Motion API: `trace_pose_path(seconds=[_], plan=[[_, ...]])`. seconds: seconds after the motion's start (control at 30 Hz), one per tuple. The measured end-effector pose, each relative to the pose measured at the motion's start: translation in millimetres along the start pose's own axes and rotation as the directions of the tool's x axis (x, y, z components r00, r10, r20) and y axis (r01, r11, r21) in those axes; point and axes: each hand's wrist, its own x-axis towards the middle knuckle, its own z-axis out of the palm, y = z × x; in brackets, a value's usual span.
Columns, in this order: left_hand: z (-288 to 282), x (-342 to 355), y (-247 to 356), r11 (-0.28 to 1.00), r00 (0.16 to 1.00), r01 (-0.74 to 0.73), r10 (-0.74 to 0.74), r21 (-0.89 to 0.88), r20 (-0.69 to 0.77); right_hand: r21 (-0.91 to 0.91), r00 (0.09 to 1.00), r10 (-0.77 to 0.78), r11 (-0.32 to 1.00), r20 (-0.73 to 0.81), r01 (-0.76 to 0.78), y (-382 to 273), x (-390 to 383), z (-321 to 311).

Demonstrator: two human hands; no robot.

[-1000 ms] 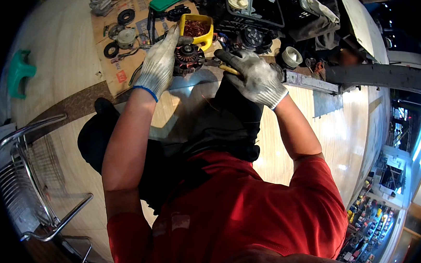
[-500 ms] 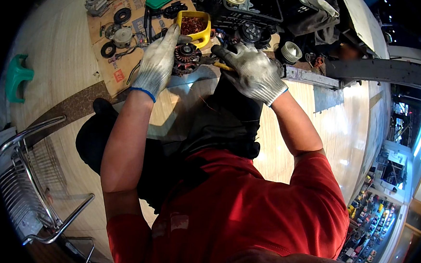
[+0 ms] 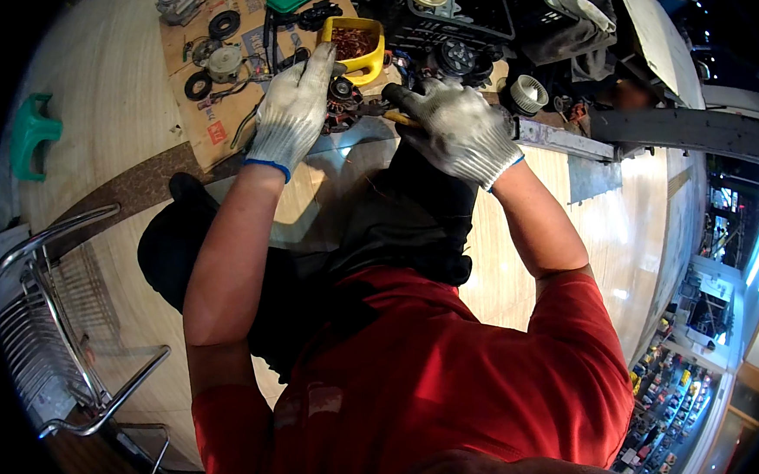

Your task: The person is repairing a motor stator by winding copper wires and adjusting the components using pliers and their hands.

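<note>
My left hand, in a white glove with dark fingertips, lies palm down at the left side of a round motor part with copper windings. Its fingers stretch forward and its thumb points right, over the part's far edge; the hand covers some of the part. My right hand, gloved alike, is closed round yellow-handled pliers. Their dark metal end points left, close to the motor part; whether it touches cannot be made out. Just beyond sits a yellow container of copper wire scraps.
Loose motor parts and black rings lie on flattened cardboard at the far left. Black crates stand far right, with a white fan wheel nearby. A metal beam runs rightward. A green stool and metal chair are left.
My left hand has shifted slightly right and now hides more of the motor part. My right hand stays nearly in place with the pliers.
</note>
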Motion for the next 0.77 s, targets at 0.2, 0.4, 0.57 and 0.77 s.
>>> trace_pose_path(seconds=[0.2,0.4,0.57,0.77], plan=[[1.1,9.7,-24.3,0.97,0.976,-0.128,0.161,0.207,-0.148,-0.049,0.999,-0.004,0.999,0.049,0.007,-10.5,12.2,-3.0],[-2.0,15.7,-34.7,0.944,0.963,-0.202,0.24,0.261,-0.122,-0.141,0.995,-0.022,0.989,0.097,0.035,-9.6,19.1,4.6],[-2.1,11.7,-26.0,0.952,0.984,-0.1,0.138,0.29,-0.113,-0.202,0.999,-0.048,0.978,-0.016,0.043,-7.1,15.8,18.8],[-4.5,12.7,-23.5,0.941,0.98,-0.12,0.162,0.316,-0.111,-0.18,0.999,-0.01,0.984,-0.049,0.001,-4.9,11.5,26.7]])
